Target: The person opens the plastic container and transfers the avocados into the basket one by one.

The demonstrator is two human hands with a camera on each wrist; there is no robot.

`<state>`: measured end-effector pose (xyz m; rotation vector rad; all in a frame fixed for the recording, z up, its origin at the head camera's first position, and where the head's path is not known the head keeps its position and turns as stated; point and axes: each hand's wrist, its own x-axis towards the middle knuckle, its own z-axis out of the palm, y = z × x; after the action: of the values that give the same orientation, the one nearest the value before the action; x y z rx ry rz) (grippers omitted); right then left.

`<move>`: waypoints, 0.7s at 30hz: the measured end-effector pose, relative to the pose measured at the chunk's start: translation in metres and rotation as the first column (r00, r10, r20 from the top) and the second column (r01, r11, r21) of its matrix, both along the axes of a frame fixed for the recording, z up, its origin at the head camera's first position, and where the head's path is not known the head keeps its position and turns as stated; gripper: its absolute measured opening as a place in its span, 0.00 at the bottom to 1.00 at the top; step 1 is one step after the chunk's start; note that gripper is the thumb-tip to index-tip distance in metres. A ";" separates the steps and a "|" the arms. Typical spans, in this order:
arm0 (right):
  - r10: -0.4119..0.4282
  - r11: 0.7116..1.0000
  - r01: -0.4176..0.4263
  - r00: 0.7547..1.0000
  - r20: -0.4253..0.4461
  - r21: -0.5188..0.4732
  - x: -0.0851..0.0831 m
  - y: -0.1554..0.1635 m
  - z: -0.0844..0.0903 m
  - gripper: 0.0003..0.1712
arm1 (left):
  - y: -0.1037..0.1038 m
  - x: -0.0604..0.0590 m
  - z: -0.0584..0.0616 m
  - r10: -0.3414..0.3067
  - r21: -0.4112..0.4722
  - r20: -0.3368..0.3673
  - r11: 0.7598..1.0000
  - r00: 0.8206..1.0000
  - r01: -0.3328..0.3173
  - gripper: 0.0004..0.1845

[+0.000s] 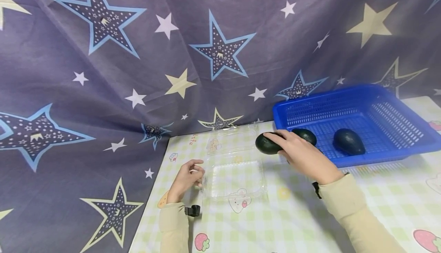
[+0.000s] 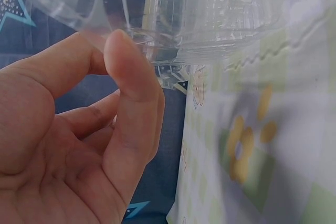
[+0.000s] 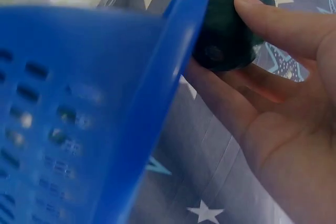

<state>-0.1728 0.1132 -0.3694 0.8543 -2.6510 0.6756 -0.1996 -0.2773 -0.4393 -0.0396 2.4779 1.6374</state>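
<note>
My right hand (image 1: 303, 153) holds a dark avocado (image 1: 267, 144) just left of the blue basket (image 1: 396, 138), and the open clear box (image 1: 237, 176) my left hand (image 1: 186, 180) pinches lies down-left.

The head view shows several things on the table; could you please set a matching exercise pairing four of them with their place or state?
Things:
1. right hand
2. left hand
3. clear clamshell box
4. blue basket

States:
A. lies open on the tablecloth
B. holds two dark avocados inside
C. grips an avocado just outside the basket
D. pinches the box's edge

Pairs: 1-C, 2-D, 3-A, 4-B
</note>
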 end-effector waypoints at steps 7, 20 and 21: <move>-0.015 1.000 0.015 1.000 0.005 -0.016 0.003 0.019 0.000 0.35 | 0.001 0.000 0.000 0.005 -0.002 0.008 1.000 1.000 -0.005 0.26; -0.032 0.999 0.033 0.997 -0.064 0.014 0.003 0.051 -0.001 0.36 | -0.001 -0.002 -0.002 0.009 -0.009 0.009 1.000 1.000 -0.008 0.26; -0.034 0.999 0.035 0.997 -0.066 0.012 0.003 0.054 -0.002 0.36 | 0.000 -0.002 -0.002 0.006 -0.010 0.007 1.000 1.000 -0.006 0.26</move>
<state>-0.1696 0.1668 -0.3712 0.8173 -2.6082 0.6123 -0.2017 -0.2777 -0.4411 -0.0538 2.4828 1.6241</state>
